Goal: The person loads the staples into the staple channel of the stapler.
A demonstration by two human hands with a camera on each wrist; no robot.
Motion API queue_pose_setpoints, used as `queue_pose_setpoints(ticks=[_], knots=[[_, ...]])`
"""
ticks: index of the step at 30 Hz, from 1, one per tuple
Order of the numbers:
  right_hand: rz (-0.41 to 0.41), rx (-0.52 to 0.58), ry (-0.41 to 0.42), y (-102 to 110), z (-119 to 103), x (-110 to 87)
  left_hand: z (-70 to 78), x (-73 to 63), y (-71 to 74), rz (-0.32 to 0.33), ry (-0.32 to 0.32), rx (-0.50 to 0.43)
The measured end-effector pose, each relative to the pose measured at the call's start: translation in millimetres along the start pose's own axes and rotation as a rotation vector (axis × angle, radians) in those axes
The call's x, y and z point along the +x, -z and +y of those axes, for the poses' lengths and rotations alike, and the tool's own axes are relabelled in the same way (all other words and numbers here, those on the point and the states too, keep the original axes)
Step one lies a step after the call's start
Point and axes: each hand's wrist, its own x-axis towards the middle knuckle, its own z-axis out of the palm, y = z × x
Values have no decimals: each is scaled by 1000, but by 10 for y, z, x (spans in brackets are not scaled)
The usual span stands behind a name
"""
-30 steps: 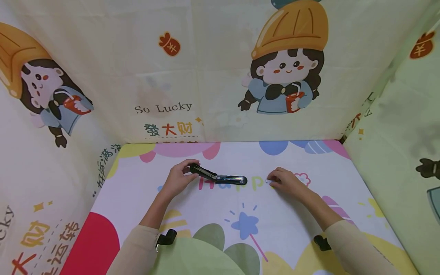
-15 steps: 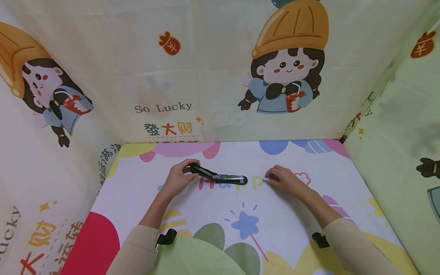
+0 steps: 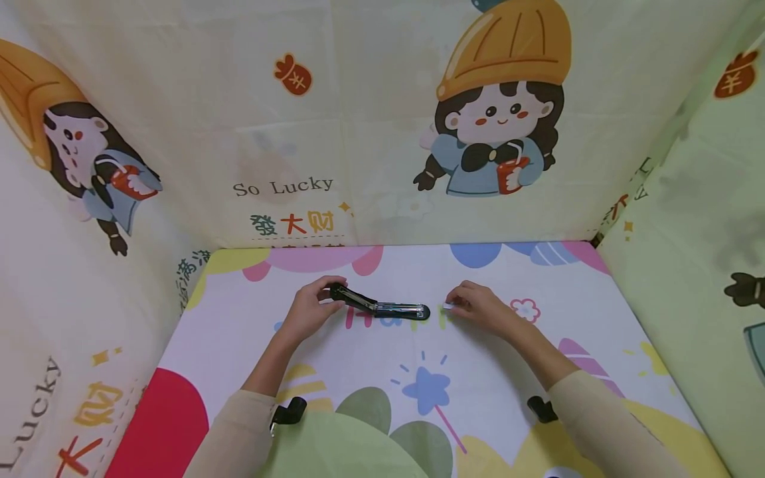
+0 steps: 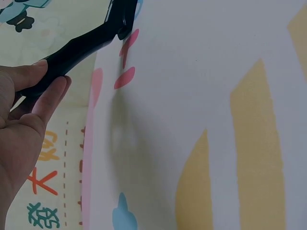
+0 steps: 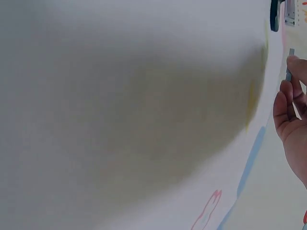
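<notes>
A black stapler point(image 3: 402, 311) lies hinged wide apart across the printed letters, its metal channel showing. My left hand point(image 3: 309, 309) grips its left arm, which is tilted up off the table. In the left wrist view, thumb and fingers close round the end of the stapler point(image 4: 79, 51). Just beyond the stapler's right end, my right hand point(image 3: 479, 307) pinches a short strip of staples point(image 3: 447, 306). The right wrist view shows this grey staple strip point(image 5: 291, 52) between thumb and fingers of the right hand point(image 5: 295, 129). A small gap separates strip and stapler.
The table point(image 3: 496, 385) is covered with a white cloth printed with coloured shapes. Patterned cream cloth walls point(image 3: 382, 146) enclose it at the back and both sides. Black wrist mounts point(image 3: 290, 411) sit at both cuffs.
My right hand has moved left with the staple strip, nearer to the stapler's right end. My left hand and the stapler have stayed in place.
</notes>
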Motion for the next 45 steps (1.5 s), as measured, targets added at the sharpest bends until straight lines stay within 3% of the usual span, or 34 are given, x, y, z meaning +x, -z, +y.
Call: queue_pose_setpoints(ticks=[10,33,45], knots=[[-72,45,-59,-19,-219,234,14,-4,14,-5,-3,-13],[-151,44,5,-323,-551,651,-5,0,15,-7,-31,-5],[-194,16,-27,-462,-678,731,-21,-20,25,-7,-30,-11]])
